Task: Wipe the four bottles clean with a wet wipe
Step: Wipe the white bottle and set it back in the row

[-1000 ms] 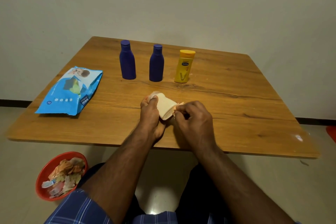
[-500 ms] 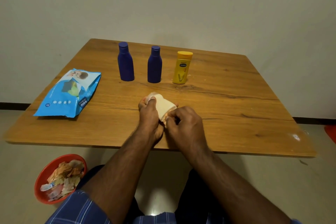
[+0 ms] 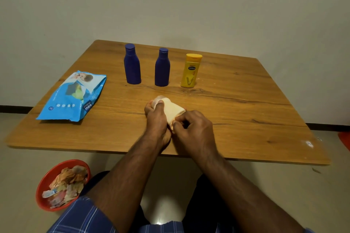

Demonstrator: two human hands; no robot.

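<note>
Two dark blue bottles (image 3: 132, 64) (image 3: 162, 67) and a yellow bottle (image 3: 191, 71) stand upright in a row at the back of the wooden table (image 3: 246, 100). My left hand (image 3: 157, 119) grips a pale cream bottle (image 3: 173, 110) lying tilted over the table's front middle, thumb near its cap end. My right hand (image 3: 195, 130) pinches something at the bottle's near end; a wet wipe there is too hidden to make out.
A blue wet-wipe pack (image 3: 73, 96) lies on the table's left side. A red bowl (image 3: 47, 181) filled with used wipes and scraps sits on the floor at the lower left. A wall rises behind the table.
My right hand has slid left and nearer along the cream bottle, covering its near end. The left hand keeps its grip.
</note>
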